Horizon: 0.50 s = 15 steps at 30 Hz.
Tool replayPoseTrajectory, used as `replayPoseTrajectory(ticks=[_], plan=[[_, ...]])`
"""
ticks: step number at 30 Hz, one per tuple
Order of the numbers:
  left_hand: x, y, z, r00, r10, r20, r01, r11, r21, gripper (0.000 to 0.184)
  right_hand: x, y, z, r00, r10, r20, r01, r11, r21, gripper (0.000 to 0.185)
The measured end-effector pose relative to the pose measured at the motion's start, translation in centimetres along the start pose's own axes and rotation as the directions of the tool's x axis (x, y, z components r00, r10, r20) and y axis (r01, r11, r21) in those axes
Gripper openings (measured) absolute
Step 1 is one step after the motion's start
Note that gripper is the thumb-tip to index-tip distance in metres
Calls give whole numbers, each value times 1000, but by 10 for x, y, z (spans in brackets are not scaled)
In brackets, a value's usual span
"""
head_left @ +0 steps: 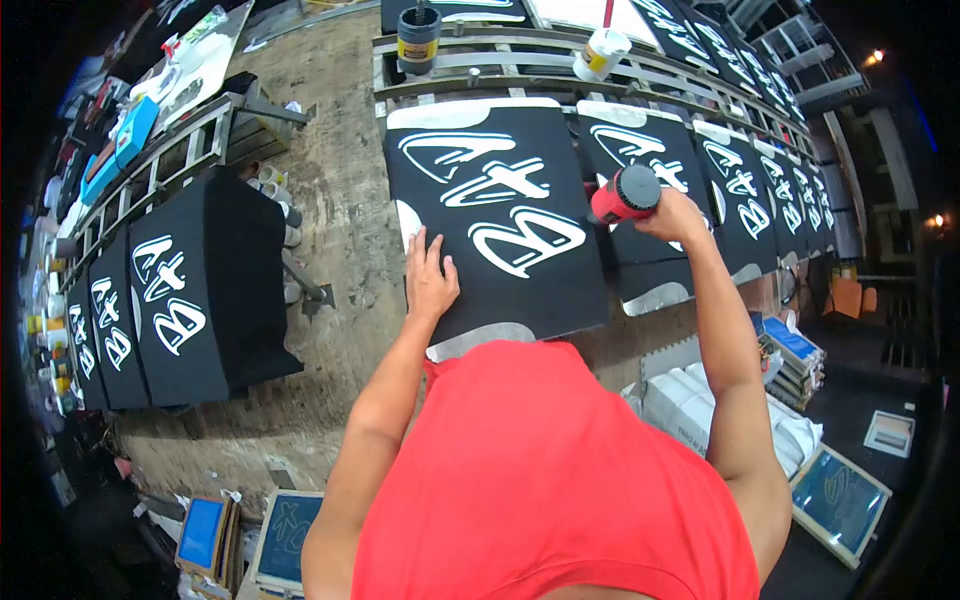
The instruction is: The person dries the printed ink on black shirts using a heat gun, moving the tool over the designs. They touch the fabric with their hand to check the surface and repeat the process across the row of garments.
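Observation:
My right hand grips a red heat gun with a dark grey round end. The gun is above the gap between two printed panels. Under my left hand lies a black fabric panel with white lettering. That hand rests on the panel's left edge, fingers stretched out. White patches of the board show at the panel's corners and lower edge. To the right, partly behind the gun, is a second black panel with the same lettering.
More printed panels run along the slatted rack to the right. A dark tub and a white tub stand on the rack. At left, another rack carries black panels. Framed screens lean at lower right.

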<state>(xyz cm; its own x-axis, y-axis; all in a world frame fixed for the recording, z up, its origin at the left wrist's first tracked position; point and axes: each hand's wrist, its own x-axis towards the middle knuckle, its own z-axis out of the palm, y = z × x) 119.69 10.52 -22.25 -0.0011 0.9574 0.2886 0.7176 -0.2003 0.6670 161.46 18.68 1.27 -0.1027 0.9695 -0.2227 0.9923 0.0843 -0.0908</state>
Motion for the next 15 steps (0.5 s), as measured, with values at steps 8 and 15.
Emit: replayPoseTrajectory(ticks=[8, 15], plan=[[0, 4, -2, 1000, 13, 5, -13, 1000, 19, 46, -26, 2, 12, 998, -18, 52, 11, 990, 140, 41], [-1, 3, -3, 1000, 11, 12, -11, 1000, 21, 47, -9, -40, -2, 998, 24, 65, -31, 994, 106, 40]])
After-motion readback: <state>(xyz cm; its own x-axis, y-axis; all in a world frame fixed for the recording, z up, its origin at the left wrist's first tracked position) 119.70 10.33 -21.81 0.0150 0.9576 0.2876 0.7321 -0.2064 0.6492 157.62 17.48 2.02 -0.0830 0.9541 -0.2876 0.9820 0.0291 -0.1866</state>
